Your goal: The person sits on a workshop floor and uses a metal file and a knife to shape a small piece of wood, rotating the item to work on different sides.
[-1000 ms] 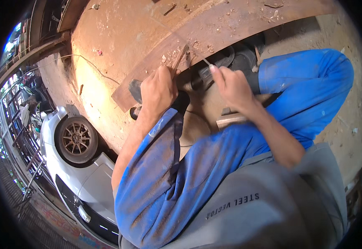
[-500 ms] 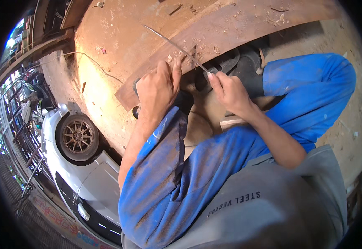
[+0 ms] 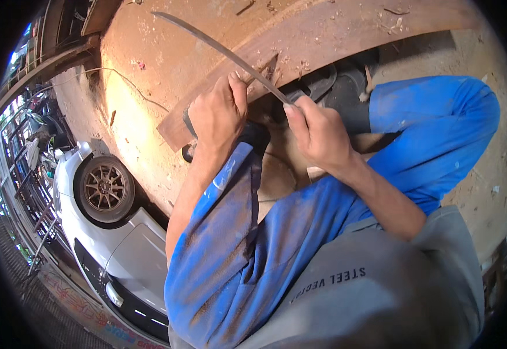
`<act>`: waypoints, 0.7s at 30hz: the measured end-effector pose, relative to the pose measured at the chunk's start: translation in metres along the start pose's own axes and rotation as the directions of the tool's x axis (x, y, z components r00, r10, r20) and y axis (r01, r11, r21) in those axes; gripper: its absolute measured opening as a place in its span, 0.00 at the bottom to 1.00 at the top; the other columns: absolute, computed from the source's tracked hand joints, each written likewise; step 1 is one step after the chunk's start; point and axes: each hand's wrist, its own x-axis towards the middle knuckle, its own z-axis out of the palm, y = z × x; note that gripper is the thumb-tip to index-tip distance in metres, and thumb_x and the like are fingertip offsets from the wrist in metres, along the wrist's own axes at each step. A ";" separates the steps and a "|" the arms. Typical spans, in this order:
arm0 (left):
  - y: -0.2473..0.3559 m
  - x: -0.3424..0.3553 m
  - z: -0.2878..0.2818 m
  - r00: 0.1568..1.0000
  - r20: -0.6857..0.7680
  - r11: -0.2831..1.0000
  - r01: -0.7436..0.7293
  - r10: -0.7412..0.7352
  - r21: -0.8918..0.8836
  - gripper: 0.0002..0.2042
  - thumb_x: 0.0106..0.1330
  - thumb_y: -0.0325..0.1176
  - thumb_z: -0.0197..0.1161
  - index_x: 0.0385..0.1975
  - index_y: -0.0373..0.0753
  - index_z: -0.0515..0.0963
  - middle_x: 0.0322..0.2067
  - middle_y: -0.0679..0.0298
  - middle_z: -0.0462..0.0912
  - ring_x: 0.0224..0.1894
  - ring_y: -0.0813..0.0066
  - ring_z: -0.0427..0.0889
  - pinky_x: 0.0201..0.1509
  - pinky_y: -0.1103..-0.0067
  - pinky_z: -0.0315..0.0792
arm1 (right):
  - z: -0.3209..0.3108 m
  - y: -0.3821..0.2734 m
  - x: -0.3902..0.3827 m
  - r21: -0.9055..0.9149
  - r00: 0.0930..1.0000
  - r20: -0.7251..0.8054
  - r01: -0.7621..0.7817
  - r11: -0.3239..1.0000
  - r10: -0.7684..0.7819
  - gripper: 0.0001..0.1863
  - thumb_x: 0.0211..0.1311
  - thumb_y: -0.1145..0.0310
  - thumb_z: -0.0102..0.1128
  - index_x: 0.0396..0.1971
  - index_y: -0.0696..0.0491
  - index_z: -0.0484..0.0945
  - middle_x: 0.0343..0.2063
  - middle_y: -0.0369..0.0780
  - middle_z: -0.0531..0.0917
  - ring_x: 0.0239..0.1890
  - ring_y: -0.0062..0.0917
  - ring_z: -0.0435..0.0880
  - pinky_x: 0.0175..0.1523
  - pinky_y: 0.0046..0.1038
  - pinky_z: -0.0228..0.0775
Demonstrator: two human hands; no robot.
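My right hand (image 3: 323, 131) is closed round the handle end of a long, thin, slightly curved knife (image 3: 207, 39). Its blade points up and to the left, tip far beyond my left hand. My left hand (image 3: 218, 113) is closed, thumb uppermost, on what looks like a brown piece of wood (image 3: 270, 66). That piece's slanted end shows beside the blade; the rest is hidden by my fingers. The blade crosses over the wood, and I cannot tell whether they touch. Below both lies a long reddish-brown board (image 3: 346, 43), with shavings scattered on it.
My legs in blue trousers (image 3: 434, 110) are folded close under my hands, near dark footwear (image 3: 352, 81). A silver car (image 3: 131, 250) with a bronze wheel (image 3: 105, 189) stands at the left. A thin cord (image 3: 131, 81) runs over the dusty floor (image 3: 172, 43).
The knife's blade has swung up and left, showing more of its flat side. My right hand has turned and shifted slightly with it. My left hand has moved slightly left.
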 end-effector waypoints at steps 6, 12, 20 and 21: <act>0.003 0.016 0.000 1.000 -0.029 0.999 0.013 -0.011 0.042 0.18 0.72 0.41 0.58 0.18 0.41 0.77 0.13 0.51 0.77 0.16 0.48 0.80 0.21 0.59 0.73 | 0.006 0.022 0.008 -0.198 1.000 -0.022 -0.017 0.980 0.013 0.20 0.76 0.55 0.56 0.28 0.55 0.73 0.16 0.55 0.79 0.22 0.57 0.81 0.26 0.53 0.71; 0.006 0.009 0.001 1.000 -0.009 0.998 -0.004 0.004 0.055 0.19 0.72 0.42 0.59 0.17 0.41 0.77 0.13 0.50 0.77 0.16 0.48 0.80 0.21 0.60 0.73 | 0.009 0.056 0.007 -0.303 0.999 -0.030 -0.032 0.952 0.024 0.21 0.76 0.54 0.55 0.27 0.56 0.74 0.16 0.56 0.79 0.22 0.57 0.82 0.25 0.53 0.72; 0.009 0.019 -0.003 1.000 -0.007 0.997 0.003 -0.003 0.078 0.19 0.72 0.42 0.59 0.18 0.41 0.77 0.13 0.50 0.77 0.16 0.47 0.79 0.21 0.59 0.73 | 0.006 0.042 0.019 -0.294 0.998 -0.032 -0.065 0.953 0.059 0.22 0.77 0.54 0.54 0.28 0.56 0.74 0.17 0.57 0.79 0.24 0.59 0.82 0.27 0.54 0.72; 0.007 0.012 -0.005 1.000 -0.008 0.998 0.014 -0.014 0.063 0.19 0.72 0.42 0.58 0.18 0.41 0.77 0.13 0.50 0.77 0.16 0.47 0.79 0.22 0.59 0.73 | 0.009 0.042 0.013 -0.251 0.998 -0.035 -0.066 0.966 0.059 0.22 0.77 0.53 0.54 0.28 0.56 0.75 0.17 0.57 0.79 0.23 0.59 0.82 0.27 0.54 0.73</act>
